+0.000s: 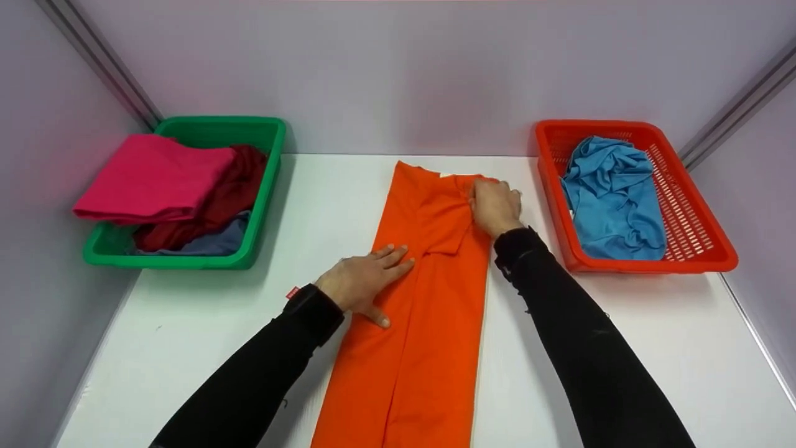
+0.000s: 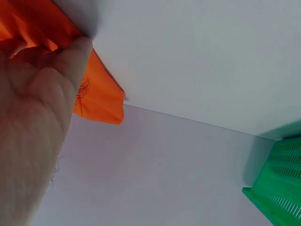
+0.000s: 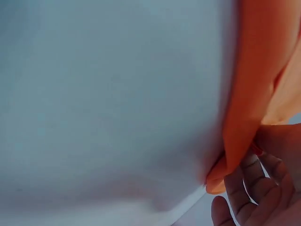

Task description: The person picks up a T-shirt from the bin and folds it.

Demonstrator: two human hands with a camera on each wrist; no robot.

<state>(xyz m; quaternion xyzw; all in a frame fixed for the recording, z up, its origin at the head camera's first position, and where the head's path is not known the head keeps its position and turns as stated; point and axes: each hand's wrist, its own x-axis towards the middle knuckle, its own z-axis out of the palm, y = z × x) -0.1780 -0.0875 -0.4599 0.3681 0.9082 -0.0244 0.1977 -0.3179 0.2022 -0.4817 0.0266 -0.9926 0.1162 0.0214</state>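
Observation:
An orange shirt (image 1: 441, 336) lies lengthwise on the white table in a long narrow fold, its far end close to the back wall. One short sleeve (image 1: 443, 227) is turned inward over the upper part and looks slightly rumpled. My left hand (image 1: 364, 283) rests on the shirt's left side, fingers spread and palm down. At the far right corner, my right hand (image 1: 496, 205) pinches the shirt's edge between thumb and fingers. The right wrist view shows the orange cloth (image 3: 244, 108) gathered at those fingertips.
A green basket (image 1: 261, 205) at the back left holds a folded pink cloth (image 1: 158, 180) over dark red and grey-blue cloths. At the back right, a red basket (image 1: 696, 218) holds a crumpled blue cloth (image 1: 615, 199). Pale walls (image 1: 435, 74) enclose the white table (image 1: 205, 323) at back and sides.

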